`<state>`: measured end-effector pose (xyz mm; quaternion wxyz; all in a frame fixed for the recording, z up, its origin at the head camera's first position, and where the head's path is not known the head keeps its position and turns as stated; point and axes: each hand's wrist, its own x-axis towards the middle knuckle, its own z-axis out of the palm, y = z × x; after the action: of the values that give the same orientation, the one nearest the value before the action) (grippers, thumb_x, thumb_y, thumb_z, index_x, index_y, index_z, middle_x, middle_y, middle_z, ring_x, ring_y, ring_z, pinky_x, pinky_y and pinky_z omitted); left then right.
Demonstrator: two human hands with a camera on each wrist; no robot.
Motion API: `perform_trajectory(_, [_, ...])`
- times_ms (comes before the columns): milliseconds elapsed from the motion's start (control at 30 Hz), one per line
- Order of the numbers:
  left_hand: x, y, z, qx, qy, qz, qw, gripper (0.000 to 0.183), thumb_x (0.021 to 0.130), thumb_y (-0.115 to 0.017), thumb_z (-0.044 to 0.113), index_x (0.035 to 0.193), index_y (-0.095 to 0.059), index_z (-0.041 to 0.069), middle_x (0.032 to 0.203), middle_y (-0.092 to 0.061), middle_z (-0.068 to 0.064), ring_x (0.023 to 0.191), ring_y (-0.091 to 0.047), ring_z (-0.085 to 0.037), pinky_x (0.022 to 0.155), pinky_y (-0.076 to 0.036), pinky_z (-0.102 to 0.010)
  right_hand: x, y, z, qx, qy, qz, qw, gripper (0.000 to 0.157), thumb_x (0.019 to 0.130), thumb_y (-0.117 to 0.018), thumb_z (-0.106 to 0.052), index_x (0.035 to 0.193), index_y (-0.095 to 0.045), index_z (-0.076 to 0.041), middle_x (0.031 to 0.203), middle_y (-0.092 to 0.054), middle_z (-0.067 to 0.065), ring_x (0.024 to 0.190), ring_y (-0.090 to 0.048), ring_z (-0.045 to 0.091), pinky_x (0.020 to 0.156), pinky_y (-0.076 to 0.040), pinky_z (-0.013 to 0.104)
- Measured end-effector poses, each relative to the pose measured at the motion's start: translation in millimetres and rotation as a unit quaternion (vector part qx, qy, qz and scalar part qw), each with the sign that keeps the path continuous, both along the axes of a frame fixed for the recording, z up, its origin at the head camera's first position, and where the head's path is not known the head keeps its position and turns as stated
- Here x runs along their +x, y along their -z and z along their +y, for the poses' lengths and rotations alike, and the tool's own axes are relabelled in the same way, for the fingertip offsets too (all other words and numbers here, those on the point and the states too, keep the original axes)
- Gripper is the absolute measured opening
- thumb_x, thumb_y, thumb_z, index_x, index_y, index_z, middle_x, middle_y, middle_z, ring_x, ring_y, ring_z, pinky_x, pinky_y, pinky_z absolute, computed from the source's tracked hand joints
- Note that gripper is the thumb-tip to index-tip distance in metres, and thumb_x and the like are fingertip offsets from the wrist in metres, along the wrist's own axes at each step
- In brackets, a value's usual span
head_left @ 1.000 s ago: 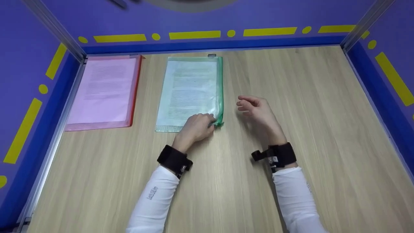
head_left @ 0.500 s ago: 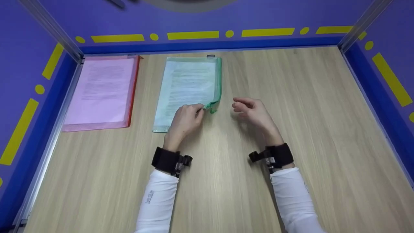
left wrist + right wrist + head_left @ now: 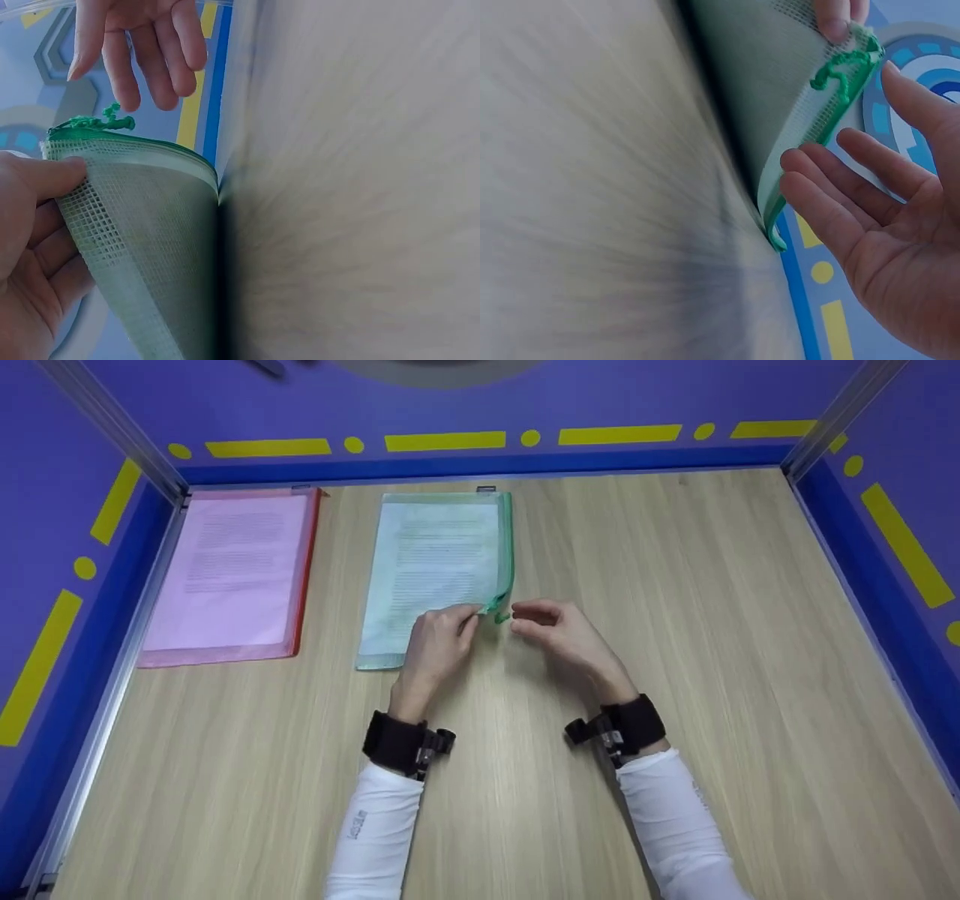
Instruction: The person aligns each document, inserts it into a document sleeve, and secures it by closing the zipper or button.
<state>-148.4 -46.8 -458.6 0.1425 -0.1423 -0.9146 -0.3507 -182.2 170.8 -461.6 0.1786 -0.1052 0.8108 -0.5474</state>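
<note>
A green mesh zipper pouch [image 3: 435, 555] with printed paper inside lies on the table. My left hand [image 3: 439, 645] pinches its near right corner and lifts it off the surface; in the left wrist view the thumb presses on the mesh [image 3: 101, 217]. Frayed green zipper tape ends [image 3: 840, 75] stick out at that corner. Just right of the corner is my right hand [image 3: 566, 637], its thumb and fingers apart around a gap. In the right wrist view its fingers [image 3: 825, 210] are extended beside the green zipper edge, holding nothing.
A pink pouch with a red zipper edge [image 3: 229, 574] and printed paper inside lies at the far left of the wooden table [image 3: 712, 622]. Blue-purple panels with yellow marks [image 3: 442, 441] border the table at the back and sides.
My left hand has taken the pouch's near right corner and raised it, folding it up from the table. My right hand has moved left, close to that corner.
</note>
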Motion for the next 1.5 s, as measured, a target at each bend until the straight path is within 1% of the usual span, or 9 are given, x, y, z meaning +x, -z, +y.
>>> perform_trajectory(100, [-0.2, 0.8, 1, 0.001, 0.008, 0.012, 0.9999, 0.017, 0.093, -0.066, 0.006, 0.106, -0.076, 0.005, 0.101, -0.078, -0.010, 0.093, -0.075, -0.025, 0.080, -0.060, -0.038, 2.3, 0.6, -3, 0.009, -0.011, 0.011, 1.000, 0.051, 0.090, -0.072, -0.039, 0.130, -0.064, -0.009, 0.130, -0.067, 0.009, 0.121, -0.062, 0.023, 0.105, -0.049, 0.040])
perform_trajectory(267, [3.2, 3.0, -3, 0.008, 0.012, 0.010, 0.9999, 0.017, 0.090, -0.069, 0.005, 0.105, -0.077, 0.006, 0.101, -0.078, -0.009, 0.094, -0.075, -0.024, 0.081, -0.060, -0.037, 8.2, 3.2, -13, -0.002, -0.018, 0.014, 1.000, 0.053, 0.087, -0.075, -0.039, 0.130, -0.064, -0.010, 0.128, -0.068, 0.008, 0.118, -0.064, 0.022, 0.105, -0.050, 0.038])
perform_trajectory(433, [5.5, 1.3, -5, -0.002, 0.019, 0.008, 0.9998, 0.016, 0.091, -0.069, 0.008, 0.104, -0.078, 0.007, 0.099, -0.078, -0.008, 0.092, -0.075, -0.023, 0.079, -0.060, -0.037, 12.7, 5.5, -25, -0.015, -0.025, 0.033, 0.999, 0.041, 0.089, -0.074, -0.032, 0.122, -0.069, -0.008, 0.119, -0.072, 0.010, 0.107, -0.068, 0.019, 0.095, -0.054, 0.031])
perform_trajectory(633, [4.7, -0.5, -4, -0.007, 0.029, 0.007, 0.9995, 0.017, 0.093, -0.068, 0.010, 0.106, -0.078, 0.008, 0.098, -0.078, -0.008, 0.090, -0.075, -0.022, 0.077, -0.060, -0.036, 15.3, 4.9, -32, -0.026, 0.001, 0.040, 0.999, 0.025, 0.094, -0.067, -0.018, 0.109, -0.073, 0.002, 0.101, -0.074, 0.012, 0.089, -0.065, 0.012, 0.080, -0.053, 0.023])
perform_trajectory(833, [5.2, 0.3, -4, -0.019, 0.032, 0.012, 0.9992, 0.018, 0.093, -0.067, 0.011, 0.107, -0.077, 0.009, 0.097, -0.079, -0.007, 0.087, -0.076, -0.022, 0.074, -0.060, -0.036, 13.5, 1.0, -29, 0.018, 0.010, 0.068, 0.997, 0.021, 0.099, -0.059, -0.013, 0.105, -0.073, 0.001, 0.092, -0.073, 0.011, 0.083, -0.065, 0.013, 0.075, -0.054, 0.024])
perform_trajectory(967, [5.8, -0.2, -2, -0.024, 0.042, 0.025, 0.9985, 0.018, 0.092, -0.068, 0.009, 0.108, -0.077, 0.010, 0.097, -0.078, -0.007, 0.086, -0.076, -0.022, 0.074, -0.060, -0.036, 12.1, -5.1, -24, 0.069, 0.026, 0.111, 0.991, 0.022, 0.099, -0.058, -0.013, 0.110, -0.073, -0.002, 0.092, -0.073, 0.011, 0.083, -0.065, 0.015, 0.075, -0.054, 0.027])
perform_trajectory(1200, [5.8, -1.6, 1, -0.035, 0.060, 0.046, 0.9965, 0.020, 0.090, -0.069, 0.007, 0.108, -0.077, 0.011, 0.096, -0.078, -0.008, 0.084, -0.076, -0.023, 0.074, -0.061, -0.034, 9.5, -13.9, -19, 0.161, 0.050, 0.218, 0.961, 0.019, 0.098, -0.061, -0.016, 0.103, -0.076, -0.006, 0.084, -0.073, 0.005, 0.077, -0.064, 0.015, 0.070, -0.054, 0.032])
perform_trajectory(1300, [5.8, -2.0, 1, -0.037, 0.063, 0.048, 0.9962, 0.020, 0.089, -0.070, 0.006, 0.107, -0.077, 0.011, 0.096, -0.078, -0.008, 0.083, -0.076, -0.023, 0.072, -0.060, -0.034, 8.0, -15.6, -17, 0.180, 0.050, 0.233, 0.954, 0.018, 0.097, -0.062, -0.015, 0.103, -0.077, -0.005, 0.087, -0.075, 0.006, 0.077, -0.066, 0.015, 0.070, -0.055, 0.033])
perform_trajectory(1500, [7.5, -3.8, -1, -0.035, 0.073, 0.048, 0.9955, 0.021, 0.089, -0.069, 0.004, 0.107, -0.077, 0.010, 0.097, -0.078, -0.009, 0.084, -0.076, -0.024, 0.072, -0.061, -0.034, 3.2, -19.5, -16, 0.203, 0.040, 0.244, 0.947, 0.018, 0.097, -0.063, -0.012, 0.104, -0.076, -0.002, 0.093, -0.077, 0.011, 0.079, -0.069, 0.019, 0.070, -0.057, 0.036])
